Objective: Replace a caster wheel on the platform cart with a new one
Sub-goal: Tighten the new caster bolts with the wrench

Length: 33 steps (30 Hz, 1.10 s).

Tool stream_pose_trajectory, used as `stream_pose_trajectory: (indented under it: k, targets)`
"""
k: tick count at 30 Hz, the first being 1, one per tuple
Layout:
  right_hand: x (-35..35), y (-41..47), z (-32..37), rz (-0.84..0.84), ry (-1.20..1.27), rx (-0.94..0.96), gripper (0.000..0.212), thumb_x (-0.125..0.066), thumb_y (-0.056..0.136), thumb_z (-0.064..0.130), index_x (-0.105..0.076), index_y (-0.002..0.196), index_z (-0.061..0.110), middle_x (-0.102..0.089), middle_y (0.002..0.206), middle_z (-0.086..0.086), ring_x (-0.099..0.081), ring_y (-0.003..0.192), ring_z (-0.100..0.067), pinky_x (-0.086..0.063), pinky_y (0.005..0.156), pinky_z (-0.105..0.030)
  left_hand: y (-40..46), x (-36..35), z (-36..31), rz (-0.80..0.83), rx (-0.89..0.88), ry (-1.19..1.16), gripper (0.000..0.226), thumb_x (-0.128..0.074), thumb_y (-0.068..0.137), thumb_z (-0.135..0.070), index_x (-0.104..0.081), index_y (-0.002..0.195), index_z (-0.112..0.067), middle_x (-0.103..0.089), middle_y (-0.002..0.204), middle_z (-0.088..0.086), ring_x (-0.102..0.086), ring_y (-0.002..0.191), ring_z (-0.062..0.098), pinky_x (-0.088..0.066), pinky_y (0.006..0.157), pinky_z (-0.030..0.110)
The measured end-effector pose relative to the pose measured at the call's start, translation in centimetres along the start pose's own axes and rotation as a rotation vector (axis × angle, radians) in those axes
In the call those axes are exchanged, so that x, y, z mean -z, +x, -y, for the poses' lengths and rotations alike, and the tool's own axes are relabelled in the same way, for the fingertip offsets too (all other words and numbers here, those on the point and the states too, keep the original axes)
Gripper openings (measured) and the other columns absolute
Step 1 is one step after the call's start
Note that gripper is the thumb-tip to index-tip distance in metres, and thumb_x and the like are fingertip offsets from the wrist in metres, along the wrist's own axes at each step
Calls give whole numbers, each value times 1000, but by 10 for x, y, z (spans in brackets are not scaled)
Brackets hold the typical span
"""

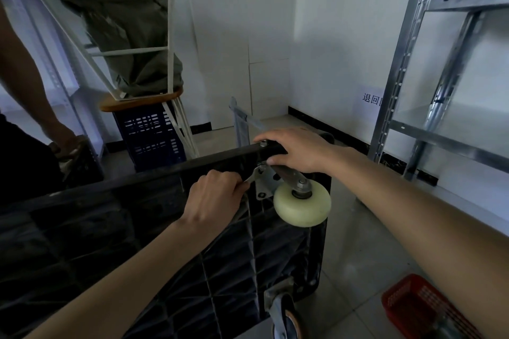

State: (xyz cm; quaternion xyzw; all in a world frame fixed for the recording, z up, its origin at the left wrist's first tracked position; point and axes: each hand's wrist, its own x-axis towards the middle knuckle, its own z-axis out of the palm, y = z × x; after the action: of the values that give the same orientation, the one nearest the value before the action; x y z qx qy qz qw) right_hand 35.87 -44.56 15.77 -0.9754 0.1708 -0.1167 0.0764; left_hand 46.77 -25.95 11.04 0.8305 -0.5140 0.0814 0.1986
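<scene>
Head view: cart (pixel 115 228) tipped on its side, ribbed underside facing the camera, top edge running from lower left up to the right. Cream caster (pixel 302 206) bolted at the upper right corner of that underside, wheel sticking out toward the camera and slightly right, axle roughly along the line of sight, steel plate (pixel 264 184) flat against the deck just left of the wheel. Left hand (pixel 216 197) curled round a slim metal tool, probably a wrench (pixel 252 177), long axis pointing up and right onto the plate's top corner fastener; tool tip mostly hidden, so engagement on the nut hard to confirm. Right hand (pixel 293 150) draped over the cart's top edge directly above the caster, fingers curled down over the rim, thumb side near a bolt head (pixel 264 142) on the far face, likely steadying it against turning. Left hand nearer the fastener; wheel lying right of and below those fingers. Older grey caster (pixel 285 316) at the lower right corner. Red basket (pixel 413 303) on the floor at right, well apart.
</scene>
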Motion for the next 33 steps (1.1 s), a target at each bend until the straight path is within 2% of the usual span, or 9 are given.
stream_pose_trajectory:
  k: [4,10,16,21,24,26,29,31,33]
  targets:
    - [0,0,-1,-8,-9,3,57,-67,95,36,-44,146,40,-50,149,9,-46,135,-17,-38,107,-39,1,-13,-4,-73,39,-81,33,-56,101,-38,-65,79,-16,-59,63,-2,-61,61,24,-53,59,39]
    - [-6,1,-4,-24,38,0,59,-69,93,37,-43,147,40,-52,147,10,-48,134,-17,-42,107,-43,0,-5,-4,-66,23,1,32,-52,101,-41,-68,89,-16,-63,74,1,-64,70,28,-54,64,41]
    - [-5,-1,-1,-39,66,-20,75,-73,90,31,-33,153,38,-54,144,13,-50,133,-16,-43,107,-44,8,27,-22,19,-51,307,32,-46,104,-42,-66,101,-18,-62,88,1,-62,80,26,-50,69,38]
    - [-3,-1,-1,-55,51,-9,71,-73,91,28,-37,152,36,-56,143,10,-51,132,-17,-40,102,-39,25,50,-43,93,-161,535,12,-58,101,-24,-62,104,-14,-41,74,-1,-49,69,19,-41,64,33]
    - [-5,2,0,-58,18,-18,72,-73,90,29,-37,152,37,-58,140,9,-53,130,-19,-42,98,-38,39,61,-51,141,-221,603,10,-62,99,-24,-57,93,-17,-37,75,-1,-41,62,15,-42,65,32]
    - [-4,3,1,-51,-4,-18,73,-72,90,30,-35,153,38,-58,140,10,-54,129,-19,-43,98,-38,44,64,-51,178,-250,581,26,-65,97,-25,-44,82,-20,-33,72,-3,-38,59,12,-44,67,32]
    - [-4,2,-1,-58,-8,-30,73,-74,90,32,-36,152,39,-58,139,10,-54,128,-19,-41,93,-35,50,69,-48,184,-317,596,35,-66,97,-28,-43,72,-20,-40,70,-4,-45,59,12,-50,66,33]
    - [-6,2,-1,-60,1,-23,73,-75,89,32,-37,151,38,-58,141,10,-54,129,-19,-41,93,-34,46,68,-40,162,-302,568,24,-63,98,-35,-59,94,-11,-47,72,-2,-50,61,15,-50,63,33]
    - [-6,2,0,-72,30,-22,74,-76,88,31,-38,151,38,-57,142,11,-53,130,-18,-44,100,-38,38,63,-31,129,-276,541,33,-57,100,-40,-62,112,-9,-53,79,0,-56,67,18,-48,62,33]
